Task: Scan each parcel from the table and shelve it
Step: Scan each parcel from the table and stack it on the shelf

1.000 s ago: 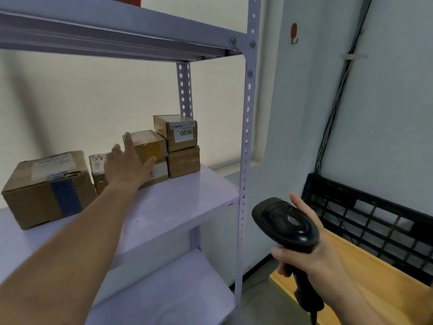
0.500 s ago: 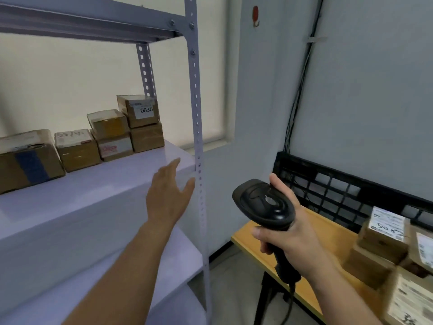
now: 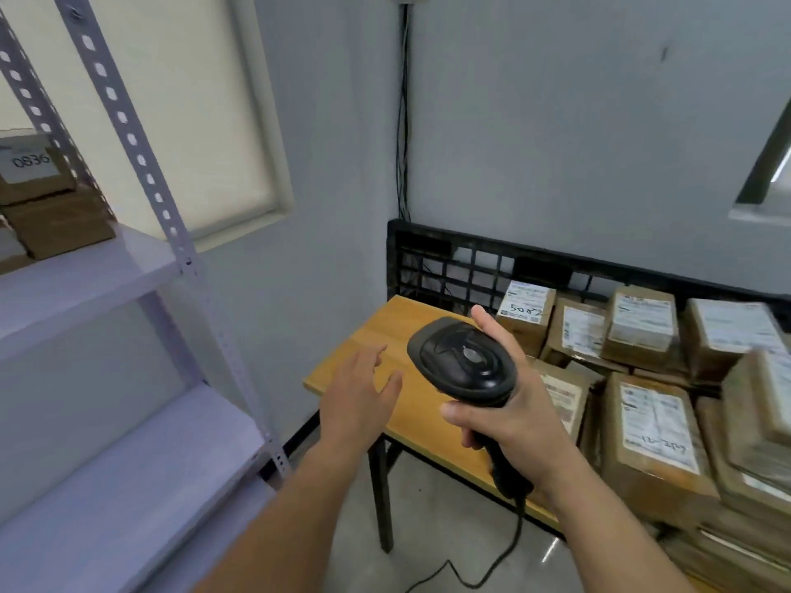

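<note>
Left hand point(image 3: 359, 391) hovered over the near-left corner of the wooden surface point(image 3: 385, 331). Its fingers point(image 3: 374, 353) were loosely spread and relaxed, holding nothing and touching nothing. Right hand point(image 3: 509, 417) gripped the black scanner point(image 3: 464, 361) by the handle, fingers curled tight round the neck and one finger lying up along the right side of the head. The scanner head sat above the surface, beside the left hand but apart from it. Its cable point(image 3: 509, 554) trailed to the floor.

Parcels point(image 3: 650, 425) were stacked on the right part of the surface, labels up. The one marked 5082 point(image 3: 526, 310) stood at the back against the black crate point(image 3: 449, 267). On the shelf point(image 3: 85, 267) to the left, the parcel labelled 0836 point(image 3: 32, 169) sat on another brown box point(image 3: 60, 226).
</note>
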{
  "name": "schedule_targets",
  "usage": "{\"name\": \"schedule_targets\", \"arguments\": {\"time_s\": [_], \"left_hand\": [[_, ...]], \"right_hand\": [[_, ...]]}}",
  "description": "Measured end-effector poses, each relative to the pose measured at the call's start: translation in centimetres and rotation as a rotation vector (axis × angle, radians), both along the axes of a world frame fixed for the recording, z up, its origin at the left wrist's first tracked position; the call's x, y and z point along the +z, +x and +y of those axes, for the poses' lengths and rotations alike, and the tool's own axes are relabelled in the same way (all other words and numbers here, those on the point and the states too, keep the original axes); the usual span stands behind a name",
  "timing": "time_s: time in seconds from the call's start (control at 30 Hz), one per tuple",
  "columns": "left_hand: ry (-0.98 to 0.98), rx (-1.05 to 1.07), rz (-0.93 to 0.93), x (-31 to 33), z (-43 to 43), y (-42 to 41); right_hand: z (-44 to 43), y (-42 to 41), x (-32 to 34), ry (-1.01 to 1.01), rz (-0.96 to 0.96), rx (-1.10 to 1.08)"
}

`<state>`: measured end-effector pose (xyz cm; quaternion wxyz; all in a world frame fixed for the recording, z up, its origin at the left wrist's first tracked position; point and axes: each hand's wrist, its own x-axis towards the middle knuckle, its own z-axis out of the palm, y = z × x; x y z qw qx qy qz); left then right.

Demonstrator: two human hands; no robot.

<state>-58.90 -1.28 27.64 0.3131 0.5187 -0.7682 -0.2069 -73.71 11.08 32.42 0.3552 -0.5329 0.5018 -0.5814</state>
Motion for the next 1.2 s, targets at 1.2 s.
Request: {"name": "schedule_targets", "arguments": {"time_s": [1.2], "left_hand": [[0.455,-0.272,-0.201,-4.4,-14.7,-28.4]], "right_hand": [[-3.3,-21.2,-3.8,0.145,-0.170,-0.460]]}}
